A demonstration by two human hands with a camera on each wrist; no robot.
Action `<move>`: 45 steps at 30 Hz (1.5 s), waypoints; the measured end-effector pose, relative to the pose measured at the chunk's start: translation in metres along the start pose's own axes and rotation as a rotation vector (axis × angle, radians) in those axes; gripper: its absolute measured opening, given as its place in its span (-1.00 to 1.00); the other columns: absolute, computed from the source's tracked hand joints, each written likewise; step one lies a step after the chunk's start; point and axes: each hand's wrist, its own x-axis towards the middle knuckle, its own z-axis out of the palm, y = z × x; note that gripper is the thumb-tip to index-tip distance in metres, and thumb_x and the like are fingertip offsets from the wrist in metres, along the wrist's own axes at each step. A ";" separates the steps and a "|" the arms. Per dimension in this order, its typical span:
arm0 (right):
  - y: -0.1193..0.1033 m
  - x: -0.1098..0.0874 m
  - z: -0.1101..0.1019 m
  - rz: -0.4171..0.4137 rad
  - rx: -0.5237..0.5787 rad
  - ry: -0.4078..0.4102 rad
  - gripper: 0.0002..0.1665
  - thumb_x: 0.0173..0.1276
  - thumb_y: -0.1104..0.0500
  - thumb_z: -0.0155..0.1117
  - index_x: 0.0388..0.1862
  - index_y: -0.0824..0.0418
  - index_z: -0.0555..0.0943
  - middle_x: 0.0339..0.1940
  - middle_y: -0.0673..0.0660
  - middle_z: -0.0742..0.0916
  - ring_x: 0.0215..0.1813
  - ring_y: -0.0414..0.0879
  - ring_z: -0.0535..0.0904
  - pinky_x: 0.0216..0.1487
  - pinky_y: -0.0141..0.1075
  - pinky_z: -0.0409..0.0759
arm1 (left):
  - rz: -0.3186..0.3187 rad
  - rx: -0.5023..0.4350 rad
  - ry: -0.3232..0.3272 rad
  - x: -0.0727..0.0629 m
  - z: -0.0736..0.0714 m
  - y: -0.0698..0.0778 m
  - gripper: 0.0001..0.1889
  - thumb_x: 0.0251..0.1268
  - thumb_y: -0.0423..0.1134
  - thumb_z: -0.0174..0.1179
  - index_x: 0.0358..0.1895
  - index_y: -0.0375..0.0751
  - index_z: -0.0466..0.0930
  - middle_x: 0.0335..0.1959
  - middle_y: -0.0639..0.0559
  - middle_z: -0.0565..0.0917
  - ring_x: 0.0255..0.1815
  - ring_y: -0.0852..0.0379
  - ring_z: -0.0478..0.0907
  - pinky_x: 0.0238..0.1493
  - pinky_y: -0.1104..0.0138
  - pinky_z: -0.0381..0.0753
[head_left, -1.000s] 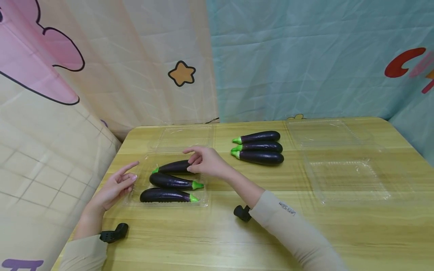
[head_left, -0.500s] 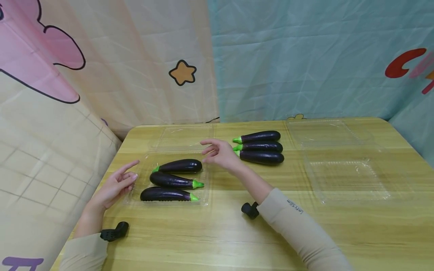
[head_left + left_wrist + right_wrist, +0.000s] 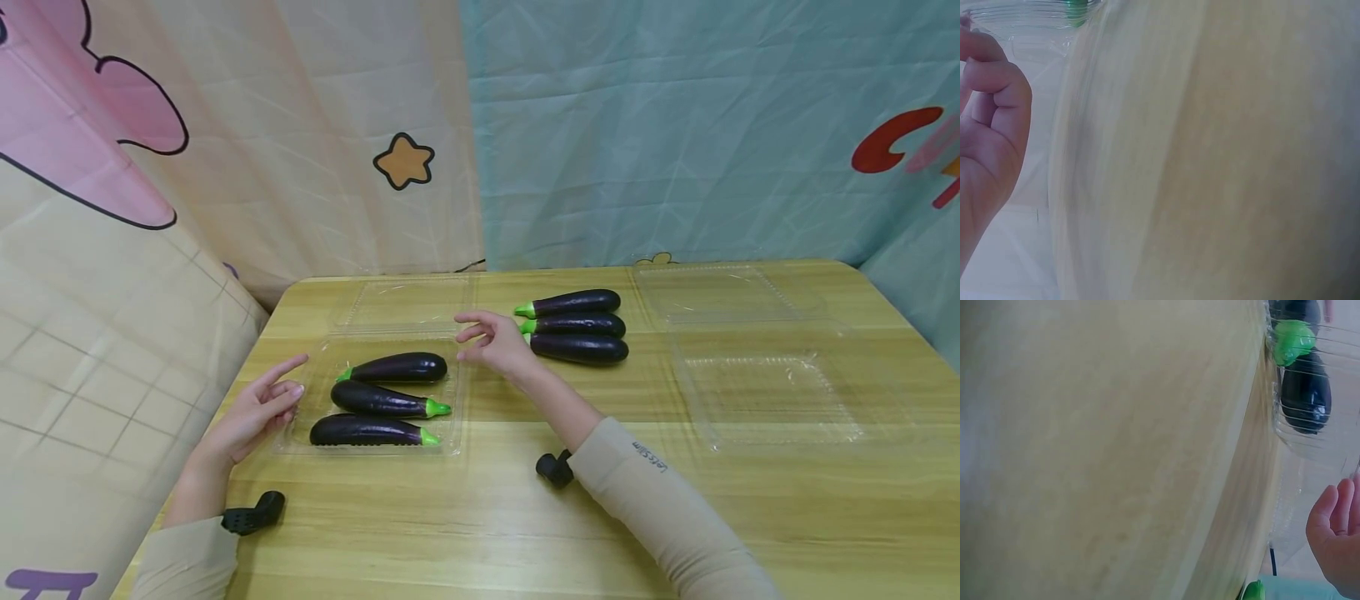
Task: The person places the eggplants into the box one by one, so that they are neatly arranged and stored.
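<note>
Three dark purple eggplants with green stems, the middle one [image 3: 378,400] among them, lie side by side in a clear plastic clamshell container [image 3: 442,448] at the left of the table. My left hand [image 3: 251,417] is at the container's left rim, index finger extended, the other fingers bent. My right hand [image 3: 498,343] is at the right rim by the upper corner, fingers loosely bent with nothing visible between them. In the right wrist view, an eggplant [image 3: 1305,394] shows through the container wall, above the right hand [image 3: 1338,540].
Three more eggplants [image 3: 577,325] lie stacked in a row on the wooden table [image 3: 480,525], just right of my right hand. A second clear clamshell container [image 3: 697,408] stands lidded back at the right. The first container's lid [image 3: 405,304] lies folded back. Printed curtains [image 3: 660,150] hang behind.
My right hand has moved right, off the farthest eggplant in the container, to the container's right rim. That eggplant's rounded end is now uncovered. The left hand stays in place.
</note>
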 end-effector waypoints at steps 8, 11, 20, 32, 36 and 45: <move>0.003 0.000 0.002 -0.021 -0.025 0.025 -0.35 0.05 0.53 0.33 0.17 0.24 0.51 -0.12 0.24 0.61 -0.31 -0.08 0.47 -0.36 -0.40 0.50 | -0.001 -0.006 -0.003 0.000 0.000 0.000 -0.51 0.45 -0.46 -0.15 0.38 -0.04 0.15 -0.39 0.14 0.55 -0.53 0.34 0.42 -0.46 0.51 0.46; 0.003 0.001 0.002 -0.010 -0.021 0.036 -0.37 0.03 0.54 0.34 0.14 0.26 0.53 -0.12 0.23 0.62 -0.27 -0.07 0.49 -0.31 -0.38 0.53 | -0.004 -0.007 -0.002 0.000 0.000 0.000 -0.50 0.45 -0.46 -0.15 0.39 -0.06 0.14 -0.39 0.14 0.54 -0.53 0.33 0.42 -0.45 0.50 0.47; 0.003 -0.001 0.001 0.022 0.023 0.037 -0.37 0.05 0.56 0.31 0.16 0.31 0.50 -0.01 0.25 0.61 -0.12 0.04 0.54 -0.15 -0.27 0.58 | -0.010 -0.003 0.004 0.000 -0.001 -0.001 -0.49 0.45 -0.46 -0.15 0.41 -0.09 0.10 -0.41 0.14 0.53 -0.53 0.33 0.42 -0.45 0.49 0.47; 0.004 -0.004 0.005 -0.051 0.038 0.074 -0.45 0.07 0.57 0.29 0.10 0.35 0.52 0.13 0.23 0.57 0.19 0.03 0.46 0.07 -0.17 0.50 | 0.001 -0.010 -0.002 0.000 -0.001 -0.001 -0.49 0.45 -0.47 -0.17 0.42 -0.11 0.09 -0.42 0.14 0.53 -0.53 0.33 0.42 -0.46 0.50 0.45; 0.005 -0.005 0.008 -0.074 0.067 0.074 -0.34 0.07 0.61 0.25 0.19 0.30 0.47 0.26 0.15 0.48 0.23 0.02 0.44 0.10 -0.14 0.48 | 0.005 -0.014 -0.002 0.000 0.000 -0.001 -0.49 0.45 -0.47 -0.17 0.41 -0.10 0.10 -0.41 0.14 0.54 -0.53 0.33 0.42 -0.47 0.51 0.45; 0.000 -0.001 0.011 0.004 0.172 0.033 0.13 0.04 0.68 0.18 0.47 -0.07 0.09 0.49 0.15 0.08 0.13 0.11 0.52 -0.17 -0.26 0.60 | 0.006 -0.009 -0.001 0.000 0.000 -0.001 -0.49 0.45 -0.46 -0.16 0.41 -0.12 0.10 -0.42 0.14 0.53 -0.53 0.33 0.42 -0.46 0.50 0.46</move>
